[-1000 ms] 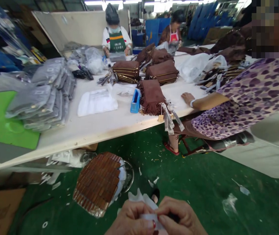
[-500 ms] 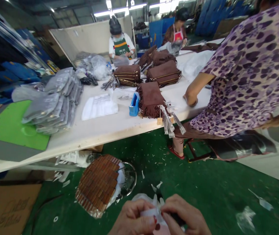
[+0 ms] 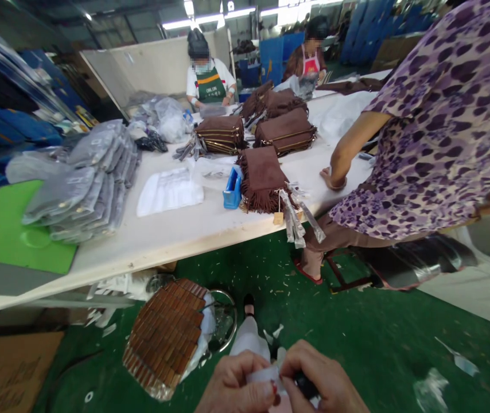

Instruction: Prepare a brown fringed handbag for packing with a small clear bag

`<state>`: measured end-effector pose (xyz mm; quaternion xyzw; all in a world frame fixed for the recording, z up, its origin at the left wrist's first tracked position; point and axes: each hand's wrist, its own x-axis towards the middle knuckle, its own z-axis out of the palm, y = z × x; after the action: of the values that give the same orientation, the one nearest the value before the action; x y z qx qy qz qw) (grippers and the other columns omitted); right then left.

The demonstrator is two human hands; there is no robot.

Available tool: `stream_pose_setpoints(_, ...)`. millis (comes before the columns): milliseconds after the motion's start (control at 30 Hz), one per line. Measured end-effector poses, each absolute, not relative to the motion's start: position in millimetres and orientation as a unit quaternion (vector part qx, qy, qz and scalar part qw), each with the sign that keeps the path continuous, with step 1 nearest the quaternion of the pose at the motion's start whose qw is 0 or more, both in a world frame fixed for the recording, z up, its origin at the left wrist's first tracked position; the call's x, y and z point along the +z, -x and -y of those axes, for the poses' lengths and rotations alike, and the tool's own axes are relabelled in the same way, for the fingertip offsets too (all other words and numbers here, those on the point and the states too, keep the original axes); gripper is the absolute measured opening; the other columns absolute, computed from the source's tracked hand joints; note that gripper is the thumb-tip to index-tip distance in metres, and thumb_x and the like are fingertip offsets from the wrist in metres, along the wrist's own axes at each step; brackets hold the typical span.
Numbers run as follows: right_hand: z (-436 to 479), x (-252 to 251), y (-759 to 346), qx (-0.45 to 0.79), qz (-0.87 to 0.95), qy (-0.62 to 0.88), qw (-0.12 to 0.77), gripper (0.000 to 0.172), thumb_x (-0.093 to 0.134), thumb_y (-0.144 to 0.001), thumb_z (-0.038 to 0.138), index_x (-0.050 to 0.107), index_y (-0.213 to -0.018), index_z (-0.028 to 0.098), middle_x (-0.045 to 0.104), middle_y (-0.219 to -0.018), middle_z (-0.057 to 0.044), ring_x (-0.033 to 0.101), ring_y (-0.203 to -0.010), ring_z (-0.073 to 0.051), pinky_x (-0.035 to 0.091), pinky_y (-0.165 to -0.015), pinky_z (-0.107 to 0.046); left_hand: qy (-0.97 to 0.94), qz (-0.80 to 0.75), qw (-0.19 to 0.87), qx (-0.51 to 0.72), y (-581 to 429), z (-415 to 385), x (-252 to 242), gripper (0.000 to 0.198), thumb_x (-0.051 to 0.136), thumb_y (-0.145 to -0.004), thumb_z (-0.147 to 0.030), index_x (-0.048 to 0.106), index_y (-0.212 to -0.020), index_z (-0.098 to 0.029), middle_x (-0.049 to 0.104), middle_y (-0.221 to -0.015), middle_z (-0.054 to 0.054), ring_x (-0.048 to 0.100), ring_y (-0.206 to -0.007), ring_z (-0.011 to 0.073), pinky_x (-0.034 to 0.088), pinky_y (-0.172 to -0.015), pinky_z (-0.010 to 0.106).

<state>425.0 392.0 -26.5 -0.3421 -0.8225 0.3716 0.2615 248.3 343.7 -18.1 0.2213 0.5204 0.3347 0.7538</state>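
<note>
Both my hands meet at the bottom edge of the view, above the green floor. My left hand (image 3: 236, 387) pinches a small white slip of paper or tape (image 3: 264, 376) with thumb and fingers. My right hand (image 3: 320, 384) pinches the same white slip from the other side, and a small dark object shows under its fingers. Below the hands I see my white trouser leg (image 3: 249, 338) and a dark shoe. A stool with a brown wooden-bead seat (image 3: 165, 332) stands just left of my hands.
A long white table (image 3: 176, 229) carries stacks of grey bagged items (image 3: 85, 178), a green mat (image 3: 4, 229), a blue tape dispenser (image 3: 231, 189) and brown fringed bags (image 3: 264, 178). A person in a purple spotted top (image 3: 434, 137) leans on the table at right. Two seated workers sit beyond.
My view has shifted slightly; my leg and shoe now show. The person in the spotted top has leaned further in over the table. My hands stay pinched on the white slip.
</note>
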Motion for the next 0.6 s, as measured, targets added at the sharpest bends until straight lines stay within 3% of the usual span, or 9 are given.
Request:
stream_pose_setpoints(333, -458, -25, -387, 0.392, 0.82, 0.349, 0.227, 0.012, 0.046, -0.065, 0.01, 0.051, -0.067, 0.02, 0.058, -0.06, 0.001, 0.054, -0.053, -0.009, 0.038, -0.048, -0.017, -0.304, -0.511, 0.731, 0.334, -213, -402, -48, 0.054, 0.074, -0.049, -0.063, 0.063, -0.065, -0.013, 0.051, -0.056, 0.0, 0.038, -0.053, 0.0096, 0.022, -0.05, 0.026)
stream_pose_setpoints(600, -522, -35, -341, 0.374, 0.84, 0.342, 0.193, 0.01, 0.049, -0.076, 0.012, 0.05, -0.072, 0.021, 0.057, -0.063, 0.002, 0.055, -0.057, -0.009, 0.039, -0.052, -0.017, -0.265, -0.493, 0.755, 0.341, -162, -463, -55, 0.05, 0.076, -0.05, -0.059, 0.062, -0.066, -0.014, 0.049, -0.056, -0.001, 0.037, -0.052, 0.0088, 0.02, -0.049, 0.025)
